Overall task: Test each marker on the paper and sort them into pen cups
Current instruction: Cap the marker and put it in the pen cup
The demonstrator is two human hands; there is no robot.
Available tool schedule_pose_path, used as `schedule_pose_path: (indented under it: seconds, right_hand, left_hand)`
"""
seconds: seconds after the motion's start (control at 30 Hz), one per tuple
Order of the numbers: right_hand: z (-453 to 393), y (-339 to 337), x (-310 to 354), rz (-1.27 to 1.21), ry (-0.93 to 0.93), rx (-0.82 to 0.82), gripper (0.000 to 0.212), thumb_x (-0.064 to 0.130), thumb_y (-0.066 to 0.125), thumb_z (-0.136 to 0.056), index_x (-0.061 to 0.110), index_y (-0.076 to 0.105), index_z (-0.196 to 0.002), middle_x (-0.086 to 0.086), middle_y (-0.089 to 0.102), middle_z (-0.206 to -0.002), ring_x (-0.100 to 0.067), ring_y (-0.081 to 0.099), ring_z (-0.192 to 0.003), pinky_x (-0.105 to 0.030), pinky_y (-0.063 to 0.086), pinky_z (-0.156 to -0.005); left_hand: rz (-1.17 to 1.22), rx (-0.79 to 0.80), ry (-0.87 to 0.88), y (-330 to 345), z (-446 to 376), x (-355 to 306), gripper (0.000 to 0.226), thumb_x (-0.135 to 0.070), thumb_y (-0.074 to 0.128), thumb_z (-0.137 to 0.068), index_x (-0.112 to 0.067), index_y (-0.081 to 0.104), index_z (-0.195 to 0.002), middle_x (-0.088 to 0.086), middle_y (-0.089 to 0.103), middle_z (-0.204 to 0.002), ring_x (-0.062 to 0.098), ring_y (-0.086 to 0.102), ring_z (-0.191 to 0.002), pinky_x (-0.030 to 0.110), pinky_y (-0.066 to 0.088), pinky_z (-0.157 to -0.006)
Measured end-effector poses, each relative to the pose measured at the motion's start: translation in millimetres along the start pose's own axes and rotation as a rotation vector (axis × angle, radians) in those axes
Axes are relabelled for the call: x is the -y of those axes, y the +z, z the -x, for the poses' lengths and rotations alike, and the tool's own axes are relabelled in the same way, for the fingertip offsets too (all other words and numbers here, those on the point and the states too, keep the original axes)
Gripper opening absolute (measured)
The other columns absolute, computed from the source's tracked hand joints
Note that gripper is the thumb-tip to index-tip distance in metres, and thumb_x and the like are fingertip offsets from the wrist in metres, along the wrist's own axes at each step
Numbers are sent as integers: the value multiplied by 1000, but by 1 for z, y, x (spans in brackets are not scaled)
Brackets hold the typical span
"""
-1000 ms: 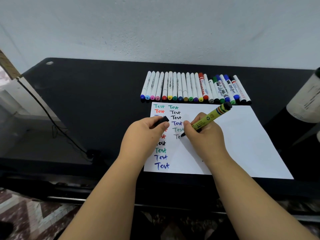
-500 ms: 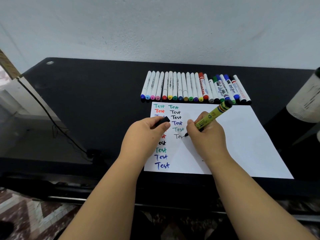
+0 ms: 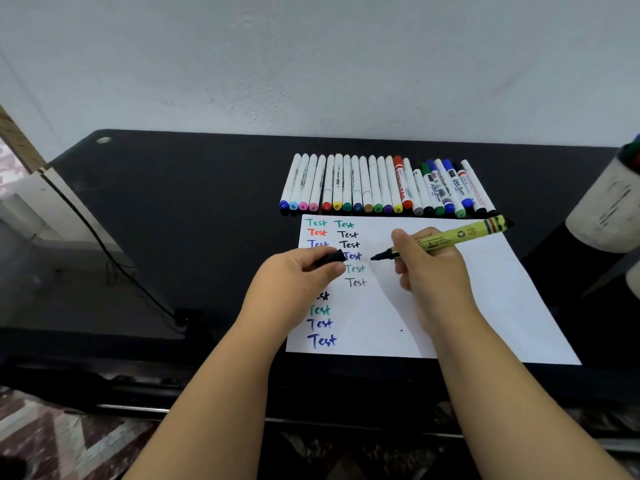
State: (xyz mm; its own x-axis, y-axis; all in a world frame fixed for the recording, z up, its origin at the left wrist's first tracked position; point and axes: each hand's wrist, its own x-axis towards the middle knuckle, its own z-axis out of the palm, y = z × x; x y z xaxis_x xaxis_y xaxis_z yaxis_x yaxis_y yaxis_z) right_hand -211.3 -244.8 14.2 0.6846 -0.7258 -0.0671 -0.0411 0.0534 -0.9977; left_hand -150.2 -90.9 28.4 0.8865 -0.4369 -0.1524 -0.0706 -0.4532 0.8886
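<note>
1. Head view, step in hand: R hand point(image 3: 433, 268) is gripping the yellow-green marker point(image 3: 450, 237), fingers curled round the barrel, black tip pointing left and lifted off the paper point(image 3: 485, 306). L hand point(image 3: 304, 275) is pinching the black cap point(image 3: 330, 258) between thumb and fingers, just left of the tip. The lowest black "Test" in col. 2 is sitting below the tip, so this marker's test looks done; judged step: recapping.

2. Next move, judged: cap opening needs lining up w/ the tip on one axis, then a straight push until seated. After that the marker goes to a cup point(image 3: 602, 209) at the right edge, well apart from the paper.

3. Location: marker is hovering over the paper's upper middle, tail end near the row of markers point(image 3: 381, 185) lying side by side just behind the paper.

4. Materials/shapes:
   - Marker: smooth cylinder, printed label, stripe band near the tail.
   - Row: slim white plastic barrels w/ coloured ends; fatter whiteboard types at right.
   - Paper: flat white sheet, matte.
   - Desk point(image 3: 173, 202): black, smooth.
   - Cup: pale cylinder, partly out of frame.
</note>
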Motion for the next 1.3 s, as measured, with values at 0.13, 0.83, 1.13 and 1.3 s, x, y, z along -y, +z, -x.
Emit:
schedule_pose_path:
  seconds: [0.13, 0.83, 1.13, 1.3]
  right_hand:
    - [5, -5, 12, -213, 29, 70, 32, 15, 62, -90, 17, 44, -63, 0, 46, -51, -7, 39, -42, -20, 30, -43]
    - [17, -9, 19, -133, 47, 293, 14, 19, 55, -94, 14, 51, -81, -1, 50, -59, -7, 40, -48, -16, 32, -44]
    - [12, -9, 8, -308, 154, 319, 19, 25, 65, -68, 14, 54, -79, 0, 48, -53, -9, 37, -46, -24, 28, -52]
    - [13, -2, 5, -324, 160, 287, 11, 16, 62, -85, 14, 54, -78, 1, 48, -51, -9, 36, -44, -21, 29, -47]
  left_hand:
    - [76, 71, 17, 3, 2, -1, 18, -34, 71, -81, -42, 68, -97, -24, 67, -87, -5, 60, -86, 10, 42, -67]
    - [117, 82, 84, 6, 14, -17, 23, -32, 74, -77, -51, 63, -68, -13, 68, -75, 10, 49, -64, 15, 40, -51]
    - [113, 69, 38, 13, 12, -13, 16, -34, 72, -80, -42, 68, -93, -15, 68, -82, 11, 58, -80, 22, 48, -66]
    - [75, 12, 62, 15, 12, -10, 15, -32, 69, -83, -42, 67, -93, -23, 60, -71, 3, 57, -70, 16, 49, -57]
